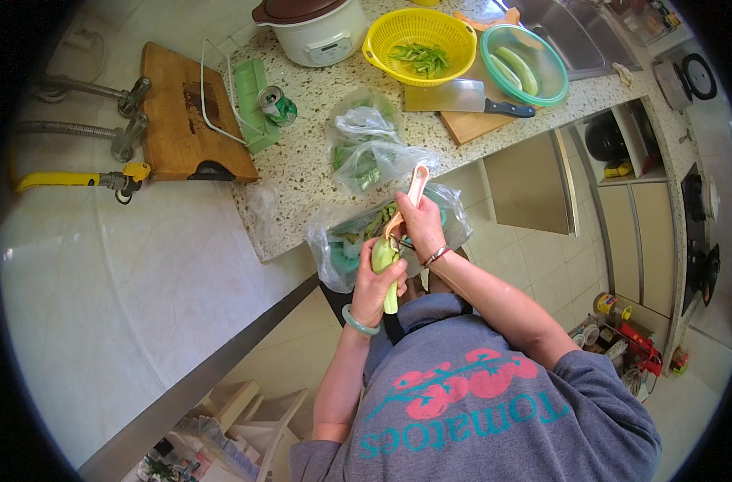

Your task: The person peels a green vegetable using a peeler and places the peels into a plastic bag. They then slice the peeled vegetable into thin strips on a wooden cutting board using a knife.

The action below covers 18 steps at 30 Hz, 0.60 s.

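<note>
My left hand (376,283), with a jade-coloured bangle at the wrist, grips a pale green, long vegetable (390,298) that looks like a peeled gourd or eggplant. My right hand (423,226) is closed on a peeler with a light orange handle (418,181), its head against the vegetable's upper end. Beneath both hands a bin lined with a clear plastic bag (327,259) holds green peelings. Beyond them, clear bags of green vegetables (366,162) lie on the speckled counter. Two pale green peeled vegetables (516,69) rest in a teal-rimmed bowl (559,90).
A cleaver (456,96) lies partly over a wooden board (465,129), near a yellow colander (375,39) with cut green pieces. At the left are a green can (278,107), a rack (251,102) and an upright cutting board (167,120). A cooker (318,30) stands behind.
</note>
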{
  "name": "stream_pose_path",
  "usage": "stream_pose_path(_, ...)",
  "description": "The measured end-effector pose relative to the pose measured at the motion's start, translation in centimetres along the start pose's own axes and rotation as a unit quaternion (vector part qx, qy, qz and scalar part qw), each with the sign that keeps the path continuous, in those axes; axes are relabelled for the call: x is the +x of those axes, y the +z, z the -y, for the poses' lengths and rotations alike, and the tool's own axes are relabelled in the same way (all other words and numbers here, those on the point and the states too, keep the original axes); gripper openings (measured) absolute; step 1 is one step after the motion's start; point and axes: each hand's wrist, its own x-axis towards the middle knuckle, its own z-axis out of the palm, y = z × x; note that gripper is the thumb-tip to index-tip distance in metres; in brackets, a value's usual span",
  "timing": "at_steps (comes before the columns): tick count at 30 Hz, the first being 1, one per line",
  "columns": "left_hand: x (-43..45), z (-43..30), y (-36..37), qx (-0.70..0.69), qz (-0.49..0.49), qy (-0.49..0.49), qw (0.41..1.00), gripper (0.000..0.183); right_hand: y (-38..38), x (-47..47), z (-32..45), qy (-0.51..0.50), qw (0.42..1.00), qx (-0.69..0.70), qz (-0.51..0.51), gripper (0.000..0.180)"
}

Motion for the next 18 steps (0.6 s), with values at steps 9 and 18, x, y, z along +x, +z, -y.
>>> stream_pose_path(9,-0.3,-0.1,-0.5,-0.044,-0.026,-0.037,0.998,0.030,-1.9,1.9,-1.0,-0.057,0.996,-0.052,-0.052,0.025)
stream_pose_path(18,1.1,0.6,-0.7,-0.125,-0.091,-0.067,0.986,0.050,-0.1,-0.5,-1.1,-0.111,0.993,-0.038,0.005,0.024)
